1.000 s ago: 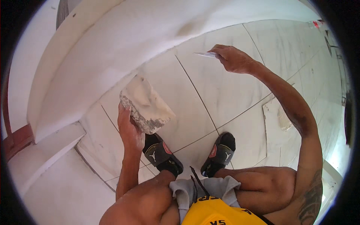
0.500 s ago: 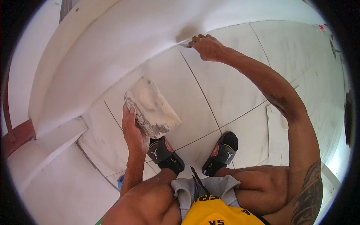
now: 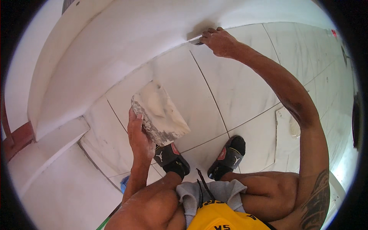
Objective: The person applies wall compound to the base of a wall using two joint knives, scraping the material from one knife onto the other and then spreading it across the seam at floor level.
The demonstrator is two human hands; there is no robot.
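My left hand (image 3: 140, 132) grips the edge of a flat board (image 3: 155, 128) with a crusted grey edge. White putty (image 3: 153, 100) is spread in a thick, uneven layer over the board's top. The board is held above the floor, over my left foot. Stretched far forward, my right hand (image 3: 220, 43) has its fingers closed on a putty knife (image 3: 196, 41), of which only a thin grey blade shows. That blade is at the foot of the white wall (image 3: 126, 42), where wall meets floor; whether it touches cannot be told. The handle is hidden in my fingers.
Pale marbled tiles (image 3: 207, 115) cover the floor. A low white step (image 3: 57, 149) stands at the left, near a reddish-brown block (image 3: 19, 140). At the right, by my forearm, lies a pale flat piece (image 3: 285, 128). Something blue (image 3: 124, 184) is beside my left forearm.
My right hand has moved slightly right and farther along the wall's base with the putty knife. The board in my left hand has shifted slightly right in view, and the whole view has shifted a little.
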